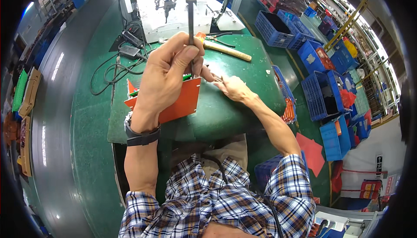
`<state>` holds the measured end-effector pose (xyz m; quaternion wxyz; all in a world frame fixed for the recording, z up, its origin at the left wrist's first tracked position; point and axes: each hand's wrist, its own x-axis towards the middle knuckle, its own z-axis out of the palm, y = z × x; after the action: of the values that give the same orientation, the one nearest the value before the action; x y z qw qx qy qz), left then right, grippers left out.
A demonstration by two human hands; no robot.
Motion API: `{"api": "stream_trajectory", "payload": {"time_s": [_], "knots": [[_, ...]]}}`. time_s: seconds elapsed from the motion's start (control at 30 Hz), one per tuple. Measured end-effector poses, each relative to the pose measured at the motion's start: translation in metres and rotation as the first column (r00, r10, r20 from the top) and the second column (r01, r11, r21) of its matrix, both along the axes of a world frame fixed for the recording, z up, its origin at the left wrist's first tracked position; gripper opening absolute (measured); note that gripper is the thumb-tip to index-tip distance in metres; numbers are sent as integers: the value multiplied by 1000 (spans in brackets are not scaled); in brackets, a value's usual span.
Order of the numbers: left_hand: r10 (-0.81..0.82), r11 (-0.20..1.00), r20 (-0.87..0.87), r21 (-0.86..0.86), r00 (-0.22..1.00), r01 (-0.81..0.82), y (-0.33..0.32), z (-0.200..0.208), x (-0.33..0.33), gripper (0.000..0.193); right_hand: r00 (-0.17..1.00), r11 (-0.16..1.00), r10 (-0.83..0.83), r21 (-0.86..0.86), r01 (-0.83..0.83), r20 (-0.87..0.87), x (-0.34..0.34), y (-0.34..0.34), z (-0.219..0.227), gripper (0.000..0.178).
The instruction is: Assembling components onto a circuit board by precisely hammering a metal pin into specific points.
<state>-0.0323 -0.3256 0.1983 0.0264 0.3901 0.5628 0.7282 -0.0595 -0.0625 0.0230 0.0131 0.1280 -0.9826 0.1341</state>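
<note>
My left hand (167, 71) is closed around a dark metal rod (191, 19), which stands upright with a wider flat end at the top. Its lower end goes down behind my fingers, close to the upper edge of a red-orange panel (181, 105). A strip of green (187, 77) shows along that edge. To the right of the panel is my right hand (234, 89), its fingers pinched together near the rod's foot. What they hold is too small to make out. Beyond the hands lies a hammer with a wooden handle (228, 51), its head partly hidden by my left hand.
All this is on a green-topped table (243, 116). Dark-handled pliers (223, 39) lie past the hammer. Black cables and adapters (129, 50) sit at the far left, before a white machine base (147, 29). A blue tray (284, 88) borders the right edge; blue crates (319, 95) stand farther right.
</note>
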Motion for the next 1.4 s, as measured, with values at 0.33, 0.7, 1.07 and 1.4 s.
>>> {"api": "stream_trajectory", "payload": {"time_s": [0.33,0.7,1.07,1.4], "knots": [[-74,997,26,-7,997,74,-1,0,7,14,854,951,-71,-294,-99,-516,112,-14,264,29],[8,997,-100,-73,995,-15,0,0,10,9,918,989,134,116,-97,-373,120,-38,322,22],[14,999,-136,-48,991,-21,-2,-1,10,7,908,1000,-17,8,22,-419,132,-39,330,17],[15,1000,-64,-6,998,-16,-6,-7,7,3,930,996,-26,-88,-7,-366,124,-36,329,17]]}}
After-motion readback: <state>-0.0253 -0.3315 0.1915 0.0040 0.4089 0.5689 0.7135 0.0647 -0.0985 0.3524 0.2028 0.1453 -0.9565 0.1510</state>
